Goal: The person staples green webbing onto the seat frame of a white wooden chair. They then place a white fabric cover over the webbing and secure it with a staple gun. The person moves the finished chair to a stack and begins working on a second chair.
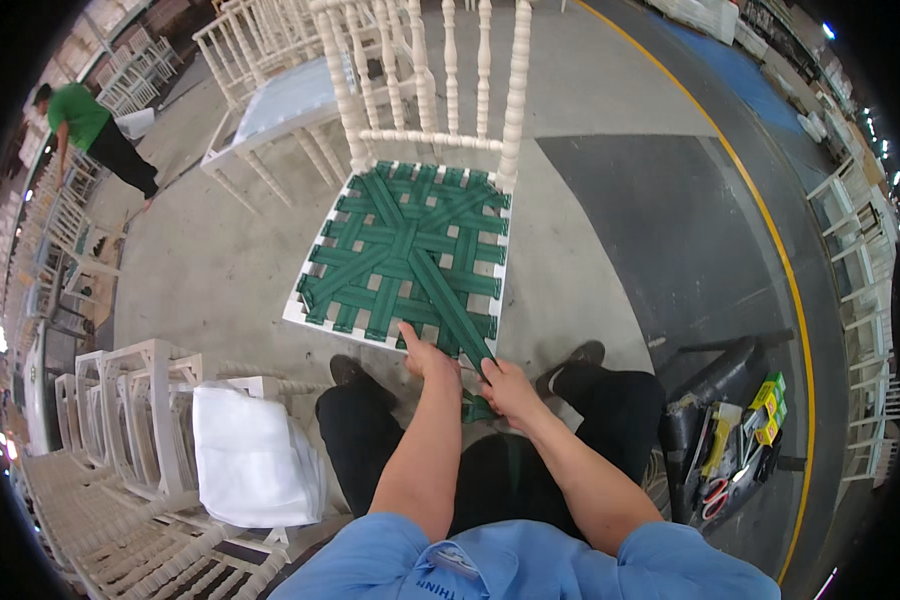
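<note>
Right hand (510,390) in close, just below the seat's front edge, and it's got a firm pinch on the green strap (450,305), fingers clenched around it! The left hand (432,360) sits just beside it at that front edge, one digit reaching up toward the webbing; whether the rest are grasping anything, I cannot tell. Straight up at twelve o'clock stands the cream chair (430,141), its seat crossed by woven green webbing (403,240), the strap slanting from mid-seat toward five o'clock. Over at four o'clock, red-handled scissors (713,497) lie among tools near a yellow-and-green box (769,405). Eight o'clock: folded white cloth (255,455) over stacked cream frames (150,410). Farther off, a pale-topped bench (290,100) at eleven, and away at ten, a co-worker in green (78,118) bends toward more chairs (60,215).
</note>
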The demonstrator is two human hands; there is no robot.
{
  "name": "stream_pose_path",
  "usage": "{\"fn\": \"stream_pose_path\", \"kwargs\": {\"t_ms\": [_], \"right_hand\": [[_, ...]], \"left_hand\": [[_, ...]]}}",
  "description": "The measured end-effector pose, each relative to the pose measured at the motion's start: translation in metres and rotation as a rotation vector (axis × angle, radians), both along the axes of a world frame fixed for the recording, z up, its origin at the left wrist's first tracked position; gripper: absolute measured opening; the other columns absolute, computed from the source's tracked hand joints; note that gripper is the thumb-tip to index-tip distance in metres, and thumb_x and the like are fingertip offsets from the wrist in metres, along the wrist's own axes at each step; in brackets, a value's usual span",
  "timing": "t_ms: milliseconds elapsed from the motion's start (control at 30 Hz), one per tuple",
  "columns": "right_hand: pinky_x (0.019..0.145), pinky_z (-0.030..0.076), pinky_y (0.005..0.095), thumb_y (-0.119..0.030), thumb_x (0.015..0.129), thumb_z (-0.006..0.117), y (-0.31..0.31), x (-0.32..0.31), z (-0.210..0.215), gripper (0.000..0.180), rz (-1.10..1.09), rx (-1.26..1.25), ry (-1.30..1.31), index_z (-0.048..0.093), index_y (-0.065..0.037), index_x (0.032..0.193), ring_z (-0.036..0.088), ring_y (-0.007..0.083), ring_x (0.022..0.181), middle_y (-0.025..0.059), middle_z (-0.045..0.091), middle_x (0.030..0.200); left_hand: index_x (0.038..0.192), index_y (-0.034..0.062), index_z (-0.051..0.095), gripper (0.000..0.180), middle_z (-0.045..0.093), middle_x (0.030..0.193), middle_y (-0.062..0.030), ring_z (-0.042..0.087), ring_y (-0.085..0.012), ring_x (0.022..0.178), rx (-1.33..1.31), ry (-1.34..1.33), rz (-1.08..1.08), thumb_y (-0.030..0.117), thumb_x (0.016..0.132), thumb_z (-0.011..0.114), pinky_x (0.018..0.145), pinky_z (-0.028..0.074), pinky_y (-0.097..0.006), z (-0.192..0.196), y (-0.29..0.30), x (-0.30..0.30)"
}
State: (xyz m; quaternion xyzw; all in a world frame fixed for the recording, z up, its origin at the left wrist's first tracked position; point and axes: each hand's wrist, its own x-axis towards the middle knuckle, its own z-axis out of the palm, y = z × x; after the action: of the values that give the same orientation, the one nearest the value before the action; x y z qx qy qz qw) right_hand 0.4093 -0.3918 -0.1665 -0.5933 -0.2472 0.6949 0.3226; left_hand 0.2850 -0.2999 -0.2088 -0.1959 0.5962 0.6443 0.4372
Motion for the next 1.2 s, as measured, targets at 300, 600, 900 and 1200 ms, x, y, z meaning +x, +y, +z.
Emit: {"fn": "stream_pose_path", "kwargs": {"t_ms": [300, 600, 900, 1200], "right_hand": [[0.042, 0.032, 0.0305, -0.043, 0.115, 0.055, -0.038, 0.017, 0.000, 0.043, -0.026, -0.033, 0.004, 0.061, -0.006, 0.092, 0.041, 0.0094, 0.047, -0.0026, 0.049, 0.063], [0.045, 0.033, 0.0302, -0.040, 0.115, 0.053, -0.041, 0.014, -0.034, 0.040, 0.020, -0.006, -0.164, 0.059, -0.009, 0.091, 0.041, 0.0094, 0.048, -0.0029, 0.051, 0.064], [0.051, 0.036, 0.0300, -0.038, 0.115, 0.055, -0.030, 0.001, -0.067, 0.040, 0.064, 0.107, -0.219, 0.063, -0.007, 0.090, 0.045, 0.0080, 0.055, -0.0025, 0.054, 0.067], [0.073, 0.049, 0.0327, -0.038, 0.115, 0.054, -0.028, -0.003, -0.071, 0.037, 0.099, 0.163, -0.091, 0.069, -0.006, 0.102, 0.058, 0.0124, 0.080, -0.0015, 0.064, 0.088]], "left_hand": [[0.137, -0.0055, 0.054, 0.087, 0.058, 0.125, -0.0175, 0.062, -0.0323, 0.104, -0.088, 0.031, -0.044, 0.061, 0.089, 0.083, 0.088, 0.057, -0.053, 0.005, 0.007, -0.002], [0.134, -0.0069, 0.055, 0.088, 0.056, 0.118, -0.0159, 0.058, -0.0313, 0.103, -0.128, 0.024, -0.051, 0.062, 0.088, 0.084, 0.087, 0.055, -0.052, 0.004, 0.005, -0.009], [0.140, -0.0043, 0.052, 0.095, 0.058, 0.123, -0.0139, 0.061, -0.0294, 0.103, -0.089, 0.066, -0.161, 0.070, 0.088, 0.079, 0.085, 0.053, -0.048, 0.001, -0.006, -0.021], [0.116, -0.0053, 0.077, 0.087, 0.079, 0.107, -0.0192, 0.074, -0.0335, 0.093, 0.002, 0.271, -1.540, 0.076, 0.101, 0.053, 0.079, 0.055, -0.050, -0.013, -0.106, -0.007]]}}
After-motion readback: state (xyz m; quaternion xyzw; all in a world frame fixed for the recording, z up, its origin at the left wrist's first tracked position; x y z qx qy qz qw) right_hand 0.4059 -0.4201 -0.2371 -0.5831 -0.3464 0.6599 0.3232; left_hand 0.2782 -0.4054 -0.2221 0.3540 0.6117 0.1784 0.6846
